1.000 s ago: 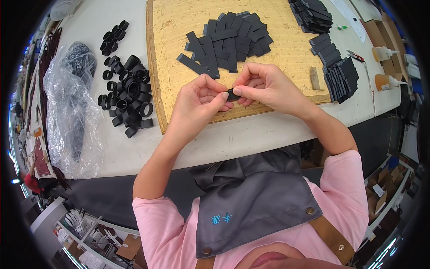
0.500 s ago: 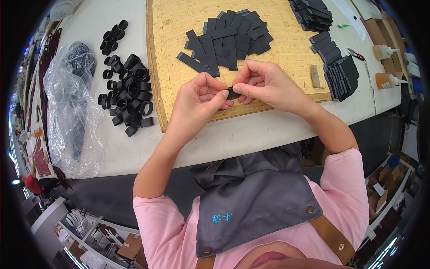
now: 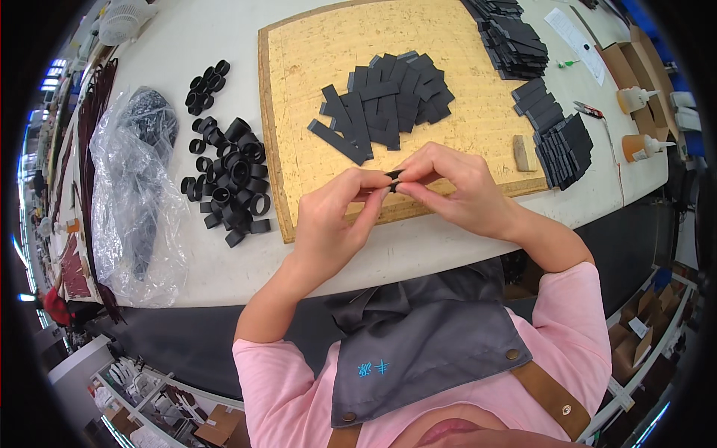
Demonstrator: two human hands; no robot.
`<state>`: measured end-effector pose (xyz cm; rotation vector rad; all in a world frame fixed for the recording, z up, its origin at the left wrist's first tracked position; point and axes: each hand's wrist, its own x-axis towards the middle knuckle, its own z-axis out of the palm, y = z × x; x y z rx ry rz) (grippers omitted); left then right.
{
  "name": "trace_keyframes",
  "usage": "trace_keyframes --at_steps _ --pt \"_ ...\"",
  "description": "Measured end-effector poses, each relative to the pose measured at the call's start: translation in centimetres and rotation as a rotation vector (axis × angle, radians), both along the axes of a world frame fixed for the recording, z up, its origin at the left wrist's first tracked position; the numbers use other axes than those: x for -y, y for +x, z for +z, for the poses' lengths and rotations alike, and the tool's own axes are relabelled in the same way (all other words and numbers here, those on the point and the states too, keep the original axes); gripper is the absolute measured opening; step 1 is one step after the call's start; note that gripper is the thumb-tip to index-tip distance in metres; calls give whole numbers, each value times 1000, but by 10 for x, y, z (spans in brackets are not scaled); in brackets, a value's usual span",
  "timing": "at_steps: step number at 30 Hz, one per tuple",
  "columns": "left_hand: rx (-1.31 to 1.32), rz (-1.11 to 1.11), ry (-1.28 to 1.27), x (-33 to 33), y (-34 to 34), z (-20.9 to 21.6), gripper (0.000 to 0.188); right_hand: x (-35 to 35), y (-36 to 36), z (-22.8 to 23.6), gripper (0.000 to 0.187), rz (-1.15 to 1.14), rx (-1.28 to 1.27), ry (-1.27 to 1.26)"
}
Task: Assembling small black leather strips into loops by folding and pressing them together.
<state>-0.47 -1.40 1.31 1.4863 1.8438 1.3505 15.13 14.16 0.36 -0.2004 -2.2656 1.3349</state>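
Between my two hands, over the near edge of the yellow board (image 3: 478, 153), is a small black strip loop (image 3: 393, 176). My left hand (image 3: 337, 213) pinches its left side with thumb and forefinger. Opposite it, my right hand (image 3: 455, 190) grips the right side the same way. The fingertips cover most of the loop, so I cannot tell whether its ends are joined. Just beyond my hands lies a spread pile of flat black strips (image 3: 388, 97). Left of the board, finished-looking black rings (image 3: 237, 175) lie heaped on the white table (image 3: 314, 267).
Stacked black strips (image 3: 564, 153) line the board's right side, near a small wooden block (image 3: 524, 153). Farther right are red-handled snips (image 3: 588, 110), two glue bottles (image 3: 638, 148) and a cardboard box (image 3: 648, 63). A clear plastic bag (image 3: 142, 201) with dark contents lies at the left.
The black strip between my fingers now shows as a curved loop with a gap in its middle. My view has shifted, so the table things appear lower.
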Motion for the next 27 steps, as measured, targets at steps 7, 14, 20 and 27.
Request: trace_keyframes --at_steps 7,14,20,27 --pt "-182 -3 101 3 0 -2 24 2 -1 -2 17 -22 -95 182" --pt "-259 -7 92 0 1 0 27 -3 -2 4 13 7 -25 118" --pt "-47 -30 39 -2 9 3 25 -7 0 5 11 106 134 -135" --pt "111 4 -52 3 7 -1 24 -16 0 2 16 208 334 -829"
